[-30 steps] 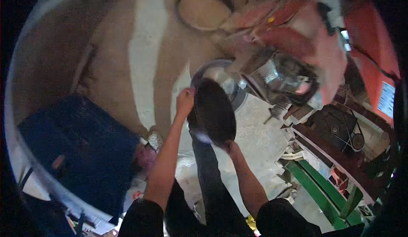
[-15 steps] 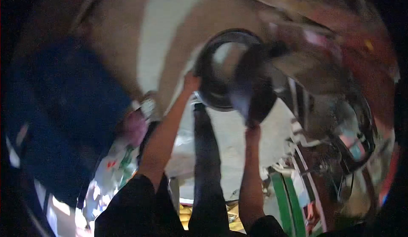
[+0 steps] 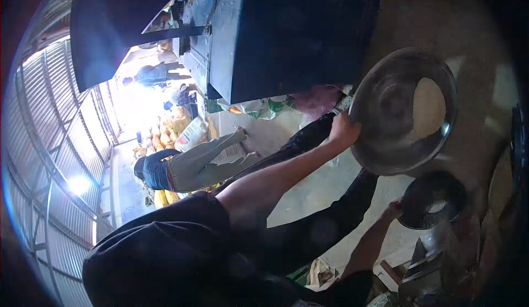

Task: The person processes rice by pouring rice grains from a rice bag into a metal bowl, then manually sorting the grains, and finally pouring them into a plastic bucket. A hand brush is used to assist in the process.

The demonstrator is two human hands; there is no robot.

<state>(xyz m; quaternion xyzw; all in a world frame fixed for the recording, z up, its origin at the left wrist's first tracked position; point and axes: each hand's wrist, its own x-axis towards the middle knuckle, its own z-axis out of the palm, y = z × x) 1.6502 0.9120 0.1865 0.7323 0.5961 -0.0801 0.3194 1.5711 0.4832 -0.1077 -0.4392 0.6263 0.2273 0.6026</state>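
My left hand (image 3: 345,129) is closed on the near rim of a wide metal basin (image 3: 380,136). Inside the basin, a pale heap of loose grain or meal (image 3: 428,107) lies toward the far side. A smaller dark round bowl (image 3: 413,216) is gripped at its edge by my right hand (image 3: 394,209), below the basin in this tilted view. A little pale material (image 3: 437,206) shows in the bowl. The two vessels are apart.
A large dark blue metal machine (image 3: 297,42) juts in from the top. A person in grey trousers (image 3: 204,164) bends near full sacks (image 3: 190,136). Another person (image 3: 157,74) is by the bright doorway. Corrugated sheeting (image 3: 49,164) forms the left wall.
The view has swung round and tilted, bringing the machine, wall and people into sight. The dark bowl, earlier overlapping the basin, is now apart from it. Both hands keep their holds.
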